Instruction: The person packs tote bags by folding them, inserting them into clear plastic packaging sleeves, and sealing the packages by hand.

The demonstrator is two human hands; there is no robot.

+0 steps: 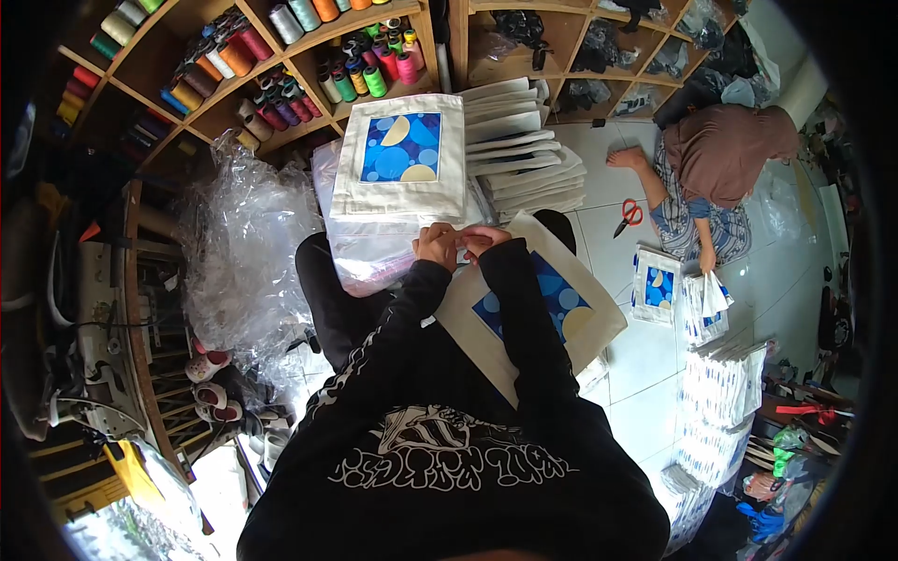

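My left hand (436, 246) and my right hand (483, 240) meet in front of me, fingers closed in a pinch and almost touching. What lies between the fingertips is too small to make out. Under my right forearm a cream cloth bag (599, 323) with a blue patterned panel rests across my lap, its upper corner near my right hand. Just beyond the hands lies a second cream bag (344, 178), printed with blue and yellow circles. It sits on a pile of clear plastic sleeves (360, 252).
Folded cloth bags (533, 178) are stacked ahead. Thread spools (402, 67) fill the shelves, and crumpled clear plastic (248, 262) lies left. At right, another person (716, 159) handles printed bags (703, 313) near orange-handled scissors (631, 214). More bags (716, 411) stand stacked below.
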